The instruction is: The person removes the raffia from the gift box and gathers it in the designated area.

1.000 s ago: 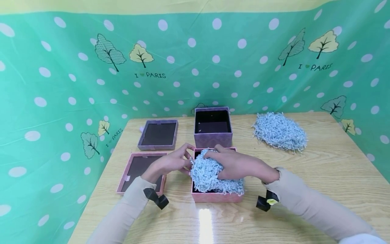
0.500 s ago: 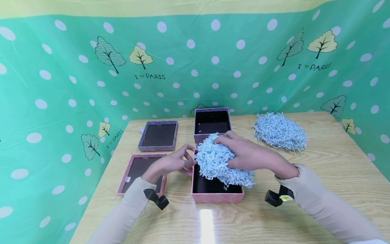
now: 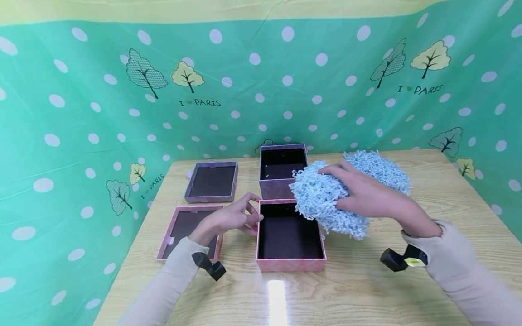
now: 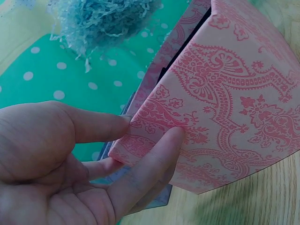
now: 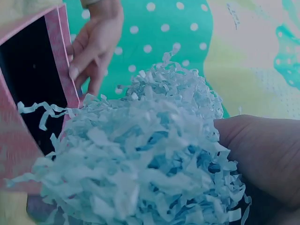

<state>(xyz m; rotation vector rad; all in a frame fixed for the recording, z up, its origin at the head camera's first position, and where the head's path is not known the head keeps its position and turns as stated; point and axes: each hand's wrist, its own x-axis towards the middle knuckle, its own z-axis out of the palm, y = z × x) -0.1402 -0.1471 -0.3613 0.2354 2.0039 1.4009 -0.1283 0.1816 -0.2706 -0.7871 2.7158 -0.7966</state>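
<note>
In the head view my right hand [image 3: 369, 192] grips a fluffy clump of light blue shredded paper [image 3: 320, 192], held up at the right of an open pink box [image 3: 291, 265]. Loose strands dangle near the box's right wall. The right wrist view shows the clump [image 5: 140, 154] filling the foreground, the thumb side of the hand at its right. My left hand [image 3: 234, 215] holds the pink box at its left wall, near the back corner. Up close, its fingertips meet the rim and the patterned outer wall [image 4: 234, 103]. The box's black inside is bare.
A purple box [image 3: 285, 188], open on top, stands behind the pink one. Left of them lie a purple lid [image 3: 210, 198] and a pink lid [image 3: 162, 242], both inside up. A second shredded paper heap [image 3: 383, 172] sits at the back right, partly behind my right hand.
My right hand has lifted the shredded paper out of the pink box and carried it up and to the right. The left hand stays at the box's left wall.
</note>
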